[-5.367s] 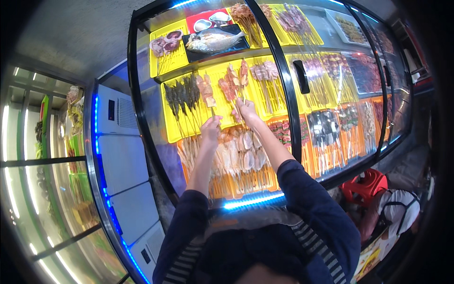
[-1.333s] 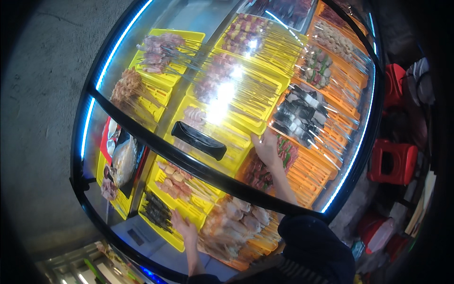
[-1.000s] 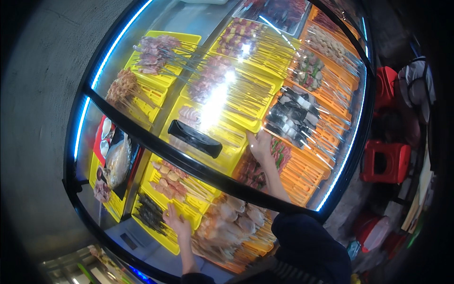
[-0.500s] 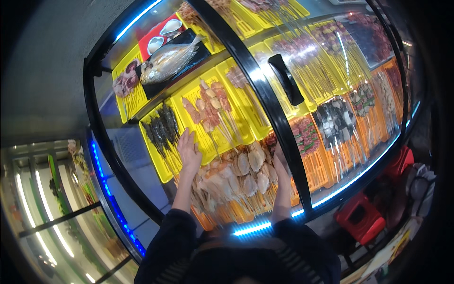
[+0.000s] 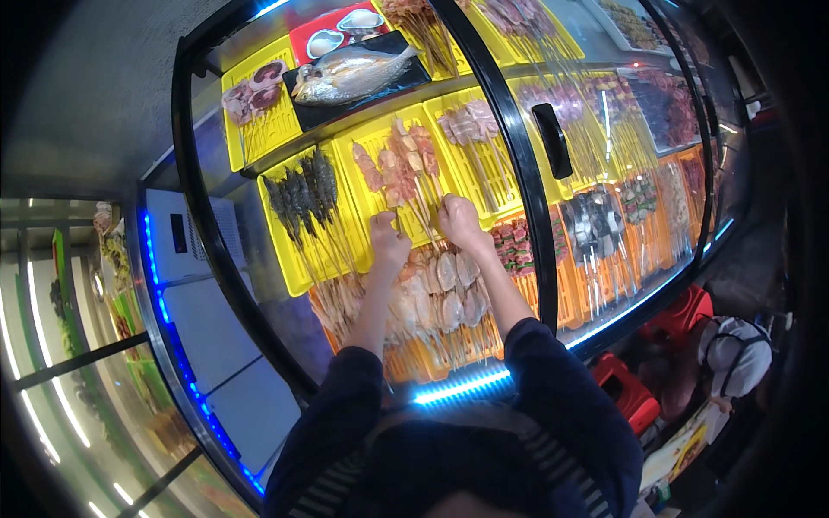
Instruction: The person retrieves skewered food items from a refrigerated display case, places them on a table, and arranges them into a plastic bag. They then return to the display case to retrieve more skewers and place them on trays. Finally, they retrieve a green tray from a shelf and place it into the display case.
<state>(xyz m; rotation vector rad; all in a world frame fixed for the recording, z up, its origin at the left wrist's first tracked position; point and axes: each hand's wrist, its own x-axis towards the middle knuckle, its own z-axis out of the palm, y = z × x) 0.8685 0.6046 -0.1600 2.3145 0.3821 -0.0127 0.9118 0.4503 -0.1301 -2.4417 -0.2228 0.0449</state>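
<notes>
Now left hand (image 5: 390, 240), open moments ago, curled at near end of pink meat skewers (image 5: 397, 177); right hand (image 5: 461, 223) back beside it, likewise; skewers in yellow tray (image 5: 371, 134), right of dark skewers (image 5: 300, 192); each grip narrow, cannot tell what's held; handling seems resumed here

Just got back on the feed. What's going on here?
A person reaches both hands into a black-framed display case of skewers. The left hand and right hand are curled at the front of a yellow tray of pink meat skewers; whether either grip is on sticks or tray edge is unclear. Dark skewers lie to the left, and a whole fish rests on a black tray farther back.
</notes>
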